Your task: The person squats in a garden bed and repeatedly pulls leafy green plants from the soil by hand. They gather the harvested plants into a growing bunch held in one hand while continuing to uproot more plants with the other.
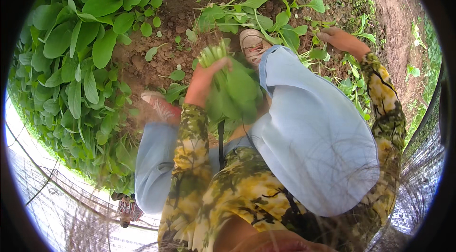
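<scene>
My left hand [210, 75] is closed around the stems of a bunch of leafy greens [233, 88]; the pale stem ends point away from me and the broad leaves hang back towards my lap. Off to the right, my right hand [333, 38] reaches down to small leafy plants by the soil. Its fingertips are partly lost among the stems, so whether they grip anything is unclear. Between my hands, beyond my shoe [253, 46], lies a loose heap of pulled greens [249, 17].
A dense bed of leafy greens [71, 63] fills the left side. My other shoe [162, 106] rests on bare soil [156, 56] beside it. A dirt path [395, 13] runs at the right. Another person [129, 211] is far off at the lower left, under a netted structure.
</scene>
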